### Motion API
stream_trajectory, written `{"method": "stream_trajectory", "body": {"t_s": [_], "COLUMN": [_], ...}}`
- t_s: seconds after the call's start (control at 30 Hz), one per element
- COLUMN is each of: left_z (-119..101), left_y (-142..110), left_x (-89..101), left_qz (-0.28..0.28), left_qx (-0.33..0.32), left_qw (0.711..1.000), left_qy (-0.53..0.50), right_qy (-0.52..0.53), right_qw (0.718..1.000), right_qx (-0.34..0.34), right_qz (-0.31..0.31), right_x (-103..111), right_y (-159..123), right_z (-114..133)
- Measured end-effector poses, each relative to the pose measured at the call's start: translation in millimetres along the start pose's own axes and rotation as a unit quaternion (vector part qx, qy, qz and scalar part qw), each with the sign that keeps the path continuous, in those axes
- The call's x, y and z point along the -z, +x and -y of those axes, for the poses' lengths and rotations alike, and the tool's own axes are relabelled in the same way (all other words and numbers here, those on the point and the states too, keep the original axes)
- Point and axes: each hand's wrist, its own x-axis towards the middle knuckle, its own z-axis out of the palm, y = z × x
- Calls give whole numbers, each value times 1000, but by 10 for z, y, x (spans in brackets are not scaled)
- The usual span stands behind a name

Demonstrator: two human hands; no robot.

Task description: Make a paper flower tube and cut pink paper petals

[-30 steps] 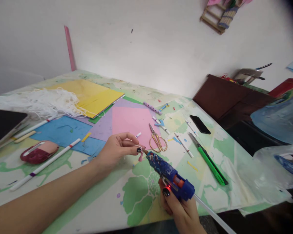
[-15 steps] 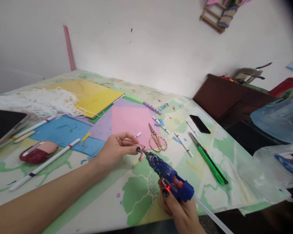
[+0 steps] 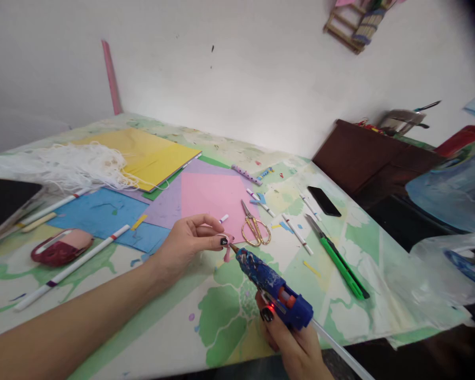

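Observation:
Between the thumb and fingers of my left hand (image 3: 200,236) is a small pink paper piece (image 3: 227,254), with one end hanging down. My right hand (image 3: 287,338) is wrapped round a blue hot glue gun (image 3: 271,285), whose red light is lit and whose clear glue stick (image 3: 342,351) sticks out at the back. The gun's nozzle meets or nearly meets the pink piece at my left fingertips. Just beyond lie gold-handled scissors (image 3: 256,227) and a pink sheet (image 3: 217,195).
A green utility knife (image 3: 342,264) and a black phone (image 3: 324,201) lie on the right. Several white sticks, such as one stick (image 3: 79,266), are scattered about. At the left are a maroon case (image 3: 63,246), blue sheet (image 3: 98,214), yellow sheets (image 3: 158,161) and white string (image 3: 75,166).
The glue gun and my right hand have shifted very slightly left. My left hand keeps its pinch on the pink piece; the things on the table lie as before.

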Motion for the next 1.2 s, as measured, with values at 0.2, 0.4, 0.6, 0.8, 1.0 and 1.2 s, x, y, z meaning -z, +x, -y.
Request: {"method": "stream_trajectory", "body": {"t_s": [0.2,0.4,0.6,0.8,1.0,1.2], "left_z": [-3,0,2,-2,-27,-14], "left_y": [-3,-7,11,17,1,5], "left_x": [-6,-6,-6,-12,-22,-1], "left_qz": [-2,-5,-9,-10,-22,-28], "left_qx": [0,-1,-3,-2,9,10], "left_qw": [1000,1000,1000,1000,1000,1000], "left_qy": [-1,-6,-2,-10,4,-7], "right_qy": [-27,-75,-154,-293,-447,-598], "right_qw": [1000,997,986,942,847,767], "right_qx": [-6,17,59,127,129,52], "right_qz": [13,6,-3,-105,-257,-226], "right_x": [-5,29,91,187,813,1734], "right_y": [-17,-16,-43,-90,194,799], "right_z": [46,57,75,115,240,199]}}
